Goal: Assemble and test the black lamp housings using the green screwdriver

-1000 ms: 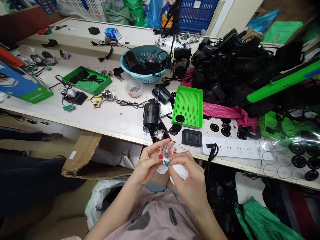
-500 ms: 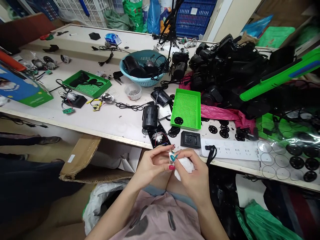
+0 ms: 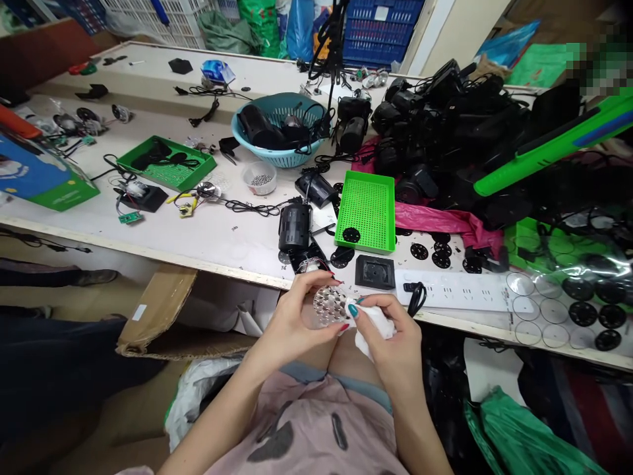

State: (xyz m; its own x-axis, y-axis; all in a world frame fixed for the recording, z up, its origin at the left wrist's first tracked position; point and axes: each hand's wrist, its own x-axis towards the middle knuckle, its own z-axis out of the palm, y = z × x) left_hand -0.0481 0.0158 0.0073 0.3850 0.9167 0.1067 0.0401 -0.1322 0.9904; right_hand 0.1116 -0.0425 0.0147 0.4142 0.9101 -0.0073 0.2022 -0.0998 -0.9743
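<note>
A clear round disc [image 3: 329,306] with a dotted pattern is held by its rim between the thumb and fingers of my left hand [image 3: 291,316], over my lap at the table's front edge. My right hand [image 3: 388,336] pinches a crumpled white cloth [image 3: 373,330], which touches the disc's right side. Just beyond my hands lie a black cylindrical housing [image 3: 295,226], a square black block [image 3: 374,272] and a bright green perforated tray [image 3: 366,204] with one black disc in it.
A white power strip [image 3: 455,292] runs along the front edge at right, near black discs. Farther back are a blue basket [image 3: 281,155], a tub of small metal parts [image 3: 260,181] and a heap of black housings [image 3: 445,132]. An open cardboard box [image 3: 158,307] stands below left.
The disc, edge-on and barely visible before, now faces the camera. My right hand and the cloth have shifted slightly right, and my left fingers have spread around the rim.
</note>
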